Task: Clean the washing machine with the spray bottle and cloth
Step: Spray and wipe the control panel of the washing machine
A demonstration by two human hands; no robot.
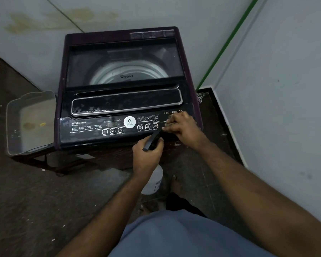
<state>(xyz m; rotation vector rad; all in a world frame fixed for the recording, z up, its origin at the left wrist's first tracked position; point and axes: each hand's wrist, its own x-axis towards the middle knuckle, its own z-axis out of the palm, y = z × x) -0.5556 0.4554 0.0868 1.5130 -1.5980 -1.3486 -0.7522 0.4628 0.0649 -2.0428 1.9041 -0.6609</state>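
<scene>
A dark purple top-load washing machine (93, 108) stands in a corner, with its glass lid (124, 64) closed over the steel drum. My left hand (148, 156) grips the black trigger head of a spray bottle (156, 180) just in front of the control panel (85, 127). The bottle's white body hangs below my wrist. My right hand (182, 125) rests with curled fingers on the right end of the panel. It presses what looks like a dark cloth (168, 134), mostly hidden under the hand.
A grey plastic tub (30, 123) sits against the machine's left side. Walls close in behind and to the right, with a green pipe (228, 39) in the corner. My bare foot (176, 182) stands on the dark floor before the machine.
</scene>
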